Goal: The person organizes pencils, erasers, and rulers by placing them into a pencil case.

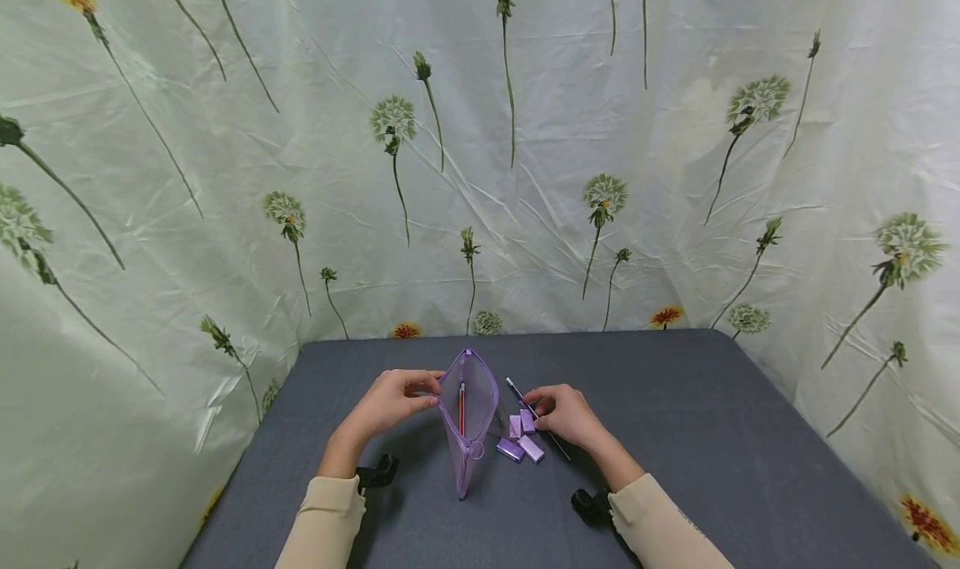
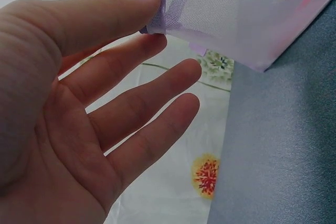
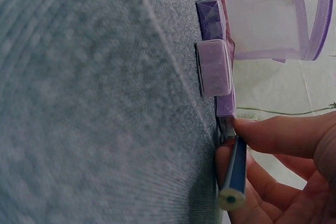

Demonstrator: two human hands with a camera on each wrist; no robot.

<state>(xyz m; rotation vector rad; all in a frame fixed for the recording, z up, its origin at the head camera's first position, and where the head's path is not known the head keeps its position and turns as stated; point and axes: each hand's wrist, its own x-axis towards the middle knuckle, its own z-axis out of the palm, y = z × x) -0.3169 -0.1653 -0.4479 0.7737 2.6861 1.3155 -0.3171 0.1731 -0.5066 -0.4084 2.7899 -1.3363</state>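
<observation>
A purple mesh zipper pouch (image 1: 468,436) stands with its mouth open, and a red pencil (image 1: 462,411) shows inside it. My left hand (image 1: 397,402) pinches the pouch's zipped edge (image 2: 156,3) between thumb and index finger, its other fingers spread loose. To the right of the pouch, my right hand (image 1: 566,415) pinches a dark blue pencil (image 3: 237,169) between thumb and index finger. That pencil lies slanted, one end pointing toward the person. Several small, shiny purple blocks (image 1: 531,448) lie between the pouch and the right hand; one lilac block (image 3: 214,67) shows close up in the right wrist view.
A dark grey cloth covers the table (image 1: 675,436). Behind it hangs a pale curtain (image 1: 337,136) printed with dandelions. Each wrist carries a black camera mount, the left one (image 1: 378,471) and the right one (image 1: 592,506) both hanging low over the table.
</observation>
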